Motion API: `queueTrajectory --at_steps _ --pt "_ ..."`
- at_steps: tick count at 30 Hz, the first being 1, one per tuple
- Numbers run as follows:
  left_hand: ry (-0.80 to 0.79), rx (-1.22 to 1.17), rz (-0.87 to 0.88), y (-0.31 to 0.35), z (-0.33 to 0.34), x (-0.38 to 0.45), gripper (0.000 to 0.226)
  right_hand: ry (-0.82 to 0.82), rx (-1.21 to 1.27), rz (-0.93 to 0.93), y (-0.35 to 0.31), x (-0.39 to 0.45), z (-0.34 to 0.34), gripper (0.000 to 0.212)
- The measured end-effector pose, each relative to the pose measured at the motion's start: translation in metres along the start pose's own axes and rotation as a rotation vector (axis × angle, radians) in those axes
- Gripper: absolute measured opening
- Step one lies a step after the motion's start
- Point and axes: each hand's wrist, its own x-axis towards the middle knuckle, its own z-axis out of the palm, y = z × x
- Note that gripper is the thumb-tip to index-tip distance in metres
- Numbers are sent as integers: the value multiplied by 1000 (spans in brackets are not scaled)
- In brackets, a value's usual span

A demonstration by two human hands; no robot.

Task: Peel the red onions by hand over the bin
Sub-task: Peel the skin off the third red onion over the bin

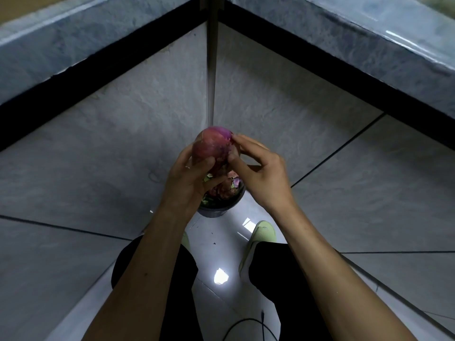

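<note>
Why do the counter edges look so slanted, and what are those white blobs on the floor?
Head view: the wide-angle lens splays the counter edges outward. The white blobs are glare from lights on glossy floor tiles. The onion and both hands look slightly soft, and the bin below sits in shadow.

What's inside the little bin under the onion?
The bin holds reddish onion skins and some green scraps. The left hand and right hand cover much of it.

Both hands cover most of the bin (216, 209) below, leaving only its near rim and some scraps visible. The left hand (189, 178) conceals the red onion's (213, 146) lower half. The left shoe (185, 239) hides behind the forearm.
</note>
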Motion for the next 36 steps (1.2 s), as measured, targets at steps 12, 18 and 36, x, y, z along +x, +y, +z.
queueTrajectory --at_steps 12,18,36 --pt "68 2 83 0 2 -7 69 212 -299 -424 11 0 11 11" --pt "81 -13 84 -2 1 -6 78 189 -349 -276 4 2 18 17" --pt "-35 -159 12 8 3 -11 78 72 -19 86 -18 13 10 24"
